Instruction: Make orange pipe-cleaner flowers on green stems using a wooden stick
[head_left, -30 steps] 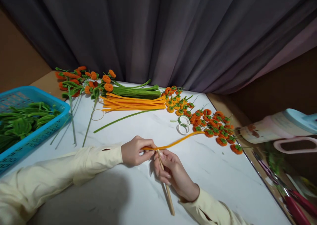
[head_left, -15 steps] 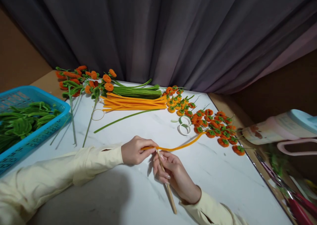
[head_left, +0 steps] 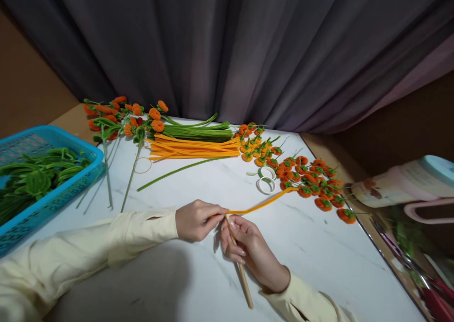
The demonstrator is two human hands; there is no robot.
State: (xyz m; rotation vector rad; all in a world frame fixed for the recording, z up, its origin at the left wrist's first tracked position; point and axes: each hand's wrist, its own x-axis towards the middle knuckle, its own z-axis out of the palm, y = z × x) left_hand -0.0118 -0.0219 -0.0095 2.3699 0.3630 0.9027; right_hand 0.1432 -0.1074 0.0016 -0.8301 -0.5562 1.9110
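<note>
My left hand [head_left: 200, 221] pinches an orange-yellow pipe cleaner [head_left: 266, 202] near its left end. From those fingertips the pipe cleaner runs to the right, its far end touching a cluster of orange pipe-cleaner pumpkins [head_left: 307, 179]. In my right hand [head_left: 253, 248], below and to the right, is a slim wooden stick [head_left: 244, 284], gripped between thumb and fingers. The stick's upper tip meets the pipe cleaner right beside my left fingertips. Whether the pipe cleaner is wrapped round the tip I cannot tell.
Bundles of orange [head_left: 195, 148] and green pipe cleaners [head_left: 198, 132] lie at the back. Orange flowers on stems [head_left: 133, 123] and a blue basket [head_left: 88, 170] of green pieces are left. Two tape rolls [head_left: 266, 185], a tumbler [head_left: 393, 182] and red-handled pliers [head_left: 434, 303] are right.
My left fingertips have shifted slightly right, up against the stick's tip. The free length of the pipe cleaner looks a little straighter. The whole view has slid slightly.
</note>
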